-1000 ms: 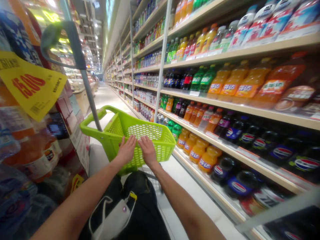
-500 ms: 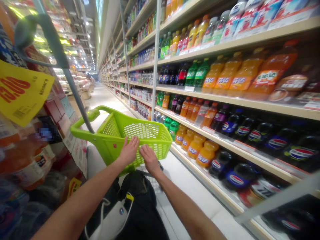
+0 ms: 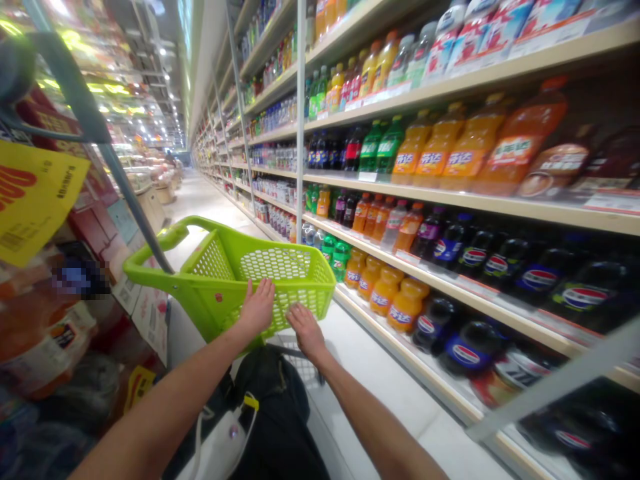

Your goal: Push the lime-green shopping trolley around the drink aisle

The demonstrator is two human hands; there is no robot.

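Observation:
A lime-green plastic shopping basket [image 3: 210,280] on a cart stands in a supermarket aisle in front of me. My left hand [image 3: 257,308] lies over its near rim with the fingers curled onto the edge. My right hand [image 3: 306,328] rests just below that rim against the mesh wall, fingers stretched flat. A grey cart handle pole [image 3: 125,193] rises from the basket's left side. A black bag with a white strap [image 3: 270,427] sits below my arms on the cart.
Long shelves [image 3: 450,200] of orange, cola and green soda bottles run along the right. A yellow price sign [image 3: 30,200] and stacked goods crowd the left. The pale aisle floor [image 3: 200,193] stretches ahead toward distant displays.
The basket and view have shifted left and forward along the aisle. My right hand has slid down off the rim onto the mesh wall; my left hand stays on the rim.

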